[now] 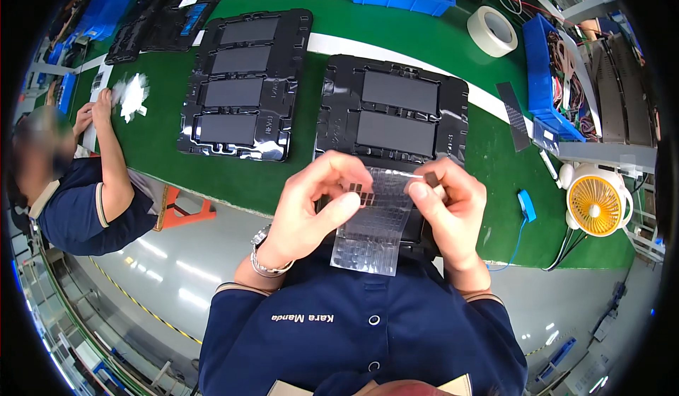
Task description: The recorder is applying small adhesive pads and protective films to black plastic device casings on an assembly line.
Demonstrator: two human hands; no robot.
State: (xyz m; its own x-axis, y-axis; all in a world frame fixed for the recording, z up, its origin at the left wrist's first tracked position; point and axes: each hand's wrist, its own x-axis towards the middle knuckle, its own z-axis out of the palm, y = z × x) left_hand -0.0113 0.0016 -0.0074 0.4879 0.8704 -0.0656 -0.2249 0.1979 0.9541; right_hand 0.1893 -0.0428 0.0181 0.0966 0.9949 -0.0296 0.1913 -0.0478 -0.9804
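Observation:
My left hand and my right hand together hold a clear plastic sheet carrying rows of small dark square pads, raised above the near edge of a black moulded tray. The left thumb and forefinger pinch one or two dark pads at the sheet's upper left. The right fingers grip the sheet's upper right corner. The tray on the green table holds two dark rectangular panels; its near part is hidden behind my hands.
A second black tray with several panels lies to the left, more trays behind it. A co-worker's hands rest at the far left by white scraps. A tape roll, blue bins and a small yellow fan are on the right.

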